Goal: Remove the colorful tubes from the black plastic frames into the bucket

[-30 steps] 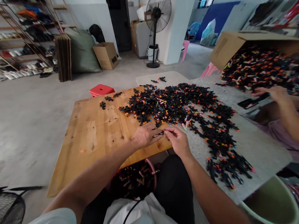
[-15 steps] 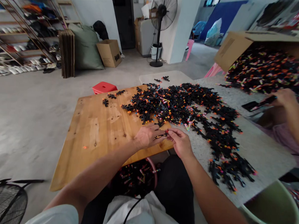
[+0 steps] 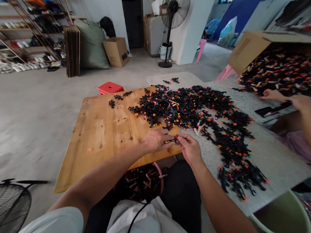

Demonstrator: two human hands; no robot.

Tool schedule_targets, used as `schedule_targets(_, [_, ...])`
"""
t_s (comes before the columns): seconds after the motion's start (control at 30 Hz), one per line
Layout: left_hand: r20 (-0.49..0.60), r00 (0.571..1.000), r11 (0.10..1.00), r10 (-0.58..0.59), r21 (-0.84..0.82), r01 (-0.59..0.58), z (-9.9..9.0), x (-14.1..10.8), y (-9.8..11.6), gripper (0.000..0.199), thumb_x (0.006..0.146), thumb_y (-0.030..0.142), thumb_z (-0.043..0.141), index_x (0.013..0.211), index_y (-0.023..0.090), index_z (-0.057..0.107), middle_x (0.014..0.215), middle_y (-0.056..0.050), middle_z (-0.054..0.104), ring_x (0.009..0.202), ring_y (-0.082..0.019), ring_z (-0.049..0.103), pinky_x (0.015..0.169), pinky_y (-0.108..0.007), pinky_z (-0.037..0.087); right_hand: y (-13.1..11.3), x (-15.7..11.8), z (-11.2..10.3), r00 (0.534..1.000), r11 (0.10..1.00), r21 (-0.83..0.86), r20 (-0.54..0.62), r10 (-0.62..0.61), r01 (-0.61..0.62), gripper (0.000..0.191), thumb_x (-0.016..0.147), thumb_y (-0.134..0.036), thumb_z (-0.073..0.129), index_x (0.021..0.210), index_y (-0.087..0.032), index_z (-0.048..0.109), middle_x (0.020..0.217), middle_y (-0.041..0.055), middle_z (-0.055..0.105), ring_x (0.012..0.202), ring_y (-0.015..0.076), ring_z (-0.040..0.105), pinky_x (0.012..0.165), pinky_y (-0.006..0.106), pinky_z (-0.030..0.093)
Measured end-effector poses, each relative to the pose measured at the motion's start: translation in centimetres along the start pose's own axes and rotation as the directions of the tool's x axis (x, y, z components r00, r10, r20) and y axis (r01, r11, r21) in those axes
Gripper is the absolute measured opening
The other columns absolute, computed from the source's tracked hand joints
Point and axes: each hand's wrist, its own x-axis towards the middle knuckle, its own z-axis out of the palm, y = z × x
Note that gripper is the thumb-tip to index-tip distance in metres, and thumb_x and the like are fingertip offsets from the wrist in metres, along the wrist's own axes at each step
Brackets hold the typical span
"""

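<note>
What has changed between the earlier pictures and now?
Since the previous picture, a co-worker's hand has reached left, beside the boxed heap; the camera turned slightly left. The left hand and right hand still hold a black toy gun. The tabletop pile stayed.

The small black toy rifle (image 3: 170, 141) lies roughly level between the left hand (image 3: 156, 140) and right hand (image 3: 190, 149), a red piece (image 3: 176, 137) at its right end, fingers hiding much of it. The heaped toy rifles (image 3: 176, 105), black with orange, yellow, blue and pink parts, lie tangled across the desk (image 3: 93, 127), a few loose at the heap's left.
</note>
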Motion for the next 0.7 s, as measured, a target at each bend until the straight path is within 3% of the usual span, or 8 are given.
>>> schedule_targets(0.2, [-0.004, 1.000, 1.000, 0.004, 0.000, -0.004, 0.2, -0.1, -0.3, 0.037, 0.105, 0.049, 0.048, 0.113, 0.028, 0.078, 0.083, -0.004, 0.066, 0.078, -0.017, 0.061, 0.068, -0.027, 0.045, 0.2, -0.1, -0.4, 0.999, 0.990, -0.135, 0.032, -0.026, 0.030, 0.033, 0.077, -0.051, 0.083, 0.094, -0.022, 0.080, 0.090, 0.0056, 0.078, 0.081, 0.0233, 0.073, 0.083, 0.040, 0.061])
schedule_targets(0.5, [-0.012, 1.000, 1.000, -0.011, 0.004, 0.011, -0.6, 0.2, -0.1, 0.042, 0.105, 0.052, 0.045, 0.107, 0.028, 0.079, 0.083, -0.004, 0.066, 0.076, -0.016, 0.061, 0.066, -0.025, 0.044, 0.5, 0.1, 0.0, 0.999, 0.995, -0.093, -0.027, -0.045, 0.043, 0.035, 0.078, -0.052, 0.080, 0.095, -0.021, 0.078, 0.085, 0.0045, 0.076, 0.074, 0.0214, 0.071, 0.076, 0.040, 0.061])
schedule_targets(0.7, [-0.023, 1.000, 1.000, -0.001, 0.023, 0.002, -0.6, 0.2, -0.5, 0.042, 0.106, 0.052, 0.044, 0.106, 0.028, 0.078, 0.083, -0.004, 0.066, 0.076, -0.016, 0.060, 0.065, -0.025, 0.042, -0.9, -0.7, -0.5, 0.993, 0.935, -0.334, 0.053, -0.110, 0.121, 0.028, 0.084, -0.046, 0.076, 0.098, -0.021, 0.079, 0.088, 0.0045, 0.078, 0.079, 0.0218, 0.073, 0.081, 0.036, 0.057])
